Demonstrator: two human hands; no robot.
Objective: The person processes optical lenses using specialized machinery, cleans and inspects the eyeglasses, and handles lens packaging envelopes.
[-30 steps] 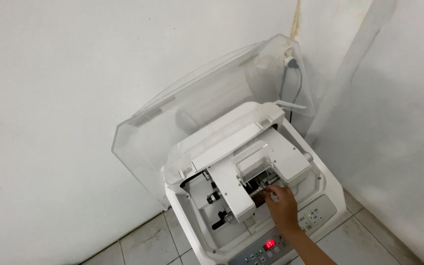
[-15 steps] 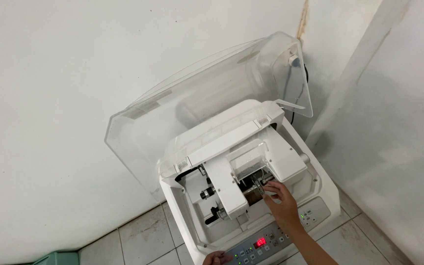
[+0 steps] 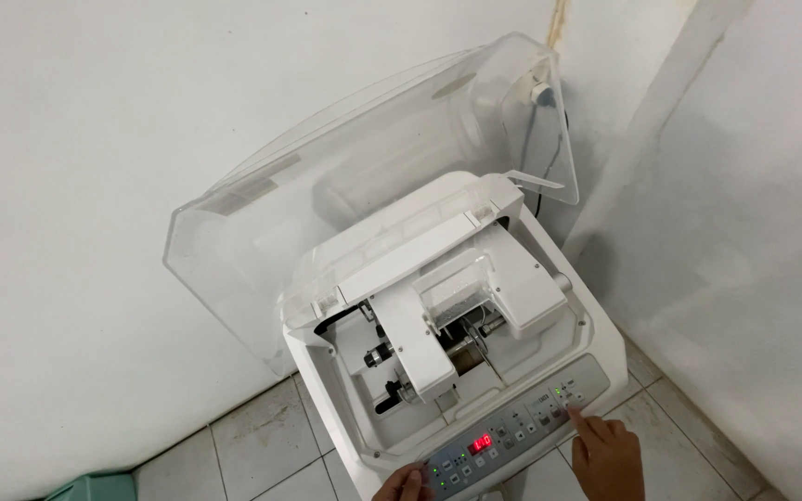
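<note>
Currently, in the head view, your right hand [image 3: 608, 453] extends one finger to the right end of the grey control panel [image 3: 512, 431], fingertip touching a button beside a lit green lamp; it grasps nothing. Your left hand [image 3: 405, 483] rests, loosely curled and empty, at the panel's left end. The white machine [image 3: 457, 278] stands powered, red display [image 3: 481, 443] lit, clear cover [image 3: 345, 186] raised. Judged progress: button entry under way; cover not yet lowered.
</note>
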